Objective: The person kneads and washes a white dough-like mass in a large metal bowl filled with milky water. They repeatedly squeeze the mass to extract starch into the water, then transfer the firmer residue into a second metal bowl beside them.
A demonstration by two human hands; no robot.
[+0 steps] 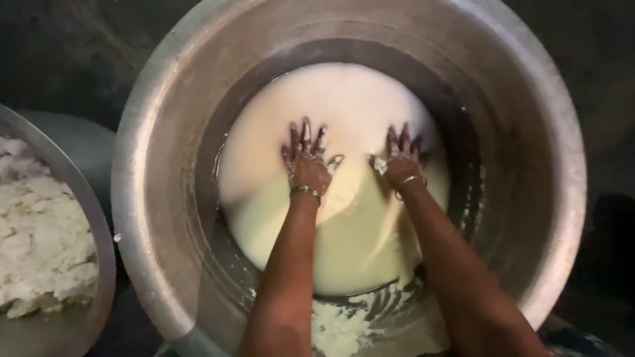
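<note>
While both arms reach down from the near edge, a wide metal basin fills most of the view, its dull grey wall sloping to a round mass of pale, cream-coloured dough that covers the bottom. Smears and crumbs of the same pale stuff cling to the near wall of the basin. At the far left, partly cut off by the frame's edge, a second metal bowl holds a heap of white crumbly curd, well apart from the hands. Near the middle of the dough, the left hand presses flat on the surface, its fingers released and spread wide, coated in white paste. Just to the right of it, the right hand lies flat on the dough as well, fingers splayed and equally smeared, grasping nothing. A thin metal bangle circles the left wrist, and another bangle sits on the right wrist.
</note>
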